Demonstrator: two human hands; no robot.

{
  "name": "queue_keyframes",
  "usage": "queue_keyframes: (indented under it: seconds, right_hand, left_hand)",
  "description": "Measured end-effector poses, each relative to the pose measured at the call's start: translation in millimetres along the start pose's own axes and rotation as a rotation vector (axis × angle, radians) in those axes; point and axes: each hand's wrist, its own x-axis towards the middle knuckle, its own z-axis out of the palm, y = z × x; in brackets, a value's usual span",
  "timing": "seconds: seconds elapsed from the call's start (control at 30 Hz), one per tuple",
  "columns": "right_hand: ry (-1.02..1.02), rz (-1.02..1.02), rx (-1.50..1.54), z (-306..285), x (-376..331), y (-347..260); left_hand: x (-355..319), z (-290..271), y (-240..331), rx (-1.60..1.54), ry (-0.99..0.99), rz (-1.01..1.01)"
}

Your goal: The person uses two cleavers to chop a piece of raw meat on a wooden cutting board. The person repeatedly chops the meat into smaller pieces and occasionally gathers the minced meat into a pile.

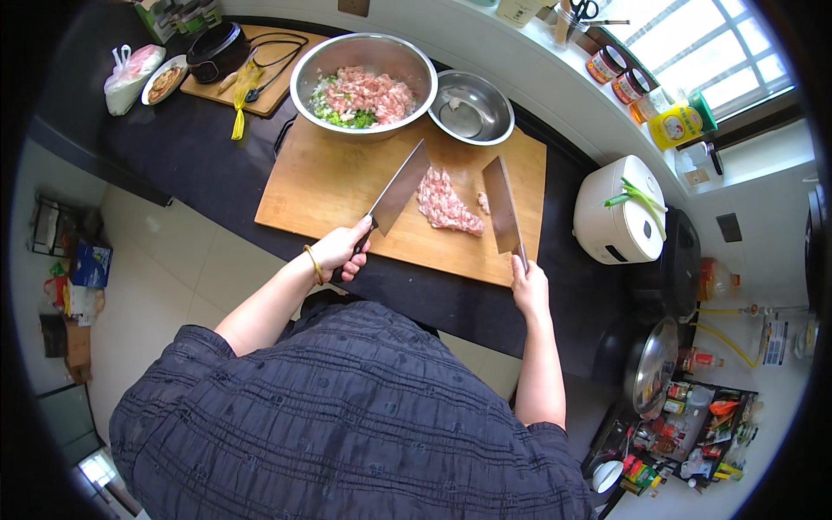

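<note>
- The left hand (348, 248) has its fingers (352, 269) curled closely around a cleaver (402, 192) (a yellow bangle (313, 263) circles that wrist (324, 254)).
- The right hand (531, 288) has its fingers curled around a second cleaver (503, 206).
- Chopped meat (447, 204) lies on the wooden board (325, 191), between the two cleavers.
- Beyond it, a large metal bowl (364, 51) holds more meat (374, 93) and green pieces (340, 116).
</note>
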Motion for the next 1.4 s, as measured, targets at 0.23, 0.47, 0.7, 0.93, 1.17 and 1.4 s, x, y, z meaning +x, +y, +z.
queue_keyframes:
  seconds: [0.23,0.47,0.7,0.93,1.17,1.4]
  right_hand:
    - [0.065,0.012,-0.083,21,-15,5]
    - [-0.012,-0.098,-0.084,5,-33,12]
    - [-0.084,0.146,0.378,1,-62,-43]
    - [0.207,-0.033,0.246,46,-60,-19]
    - [-0.028,0.192,0.231,31,-36,-55]
    - [0.125,0.023,0.017,92,-38,-9]
  left_hand:
    - [-2,-3,6,0.009,-0.018,0.011]
    - [0,-10,2,0.002,-0.036,0.021]
    - [5,-12,3,-0.012,-0.039,0.017]
    - [5,-13,8,0.004,-0.057,-0.002]
    - [9,-19,8,0.022,-0.079,-0.022]
    - [10,-20,14,0.023,-0.083,-0.024]
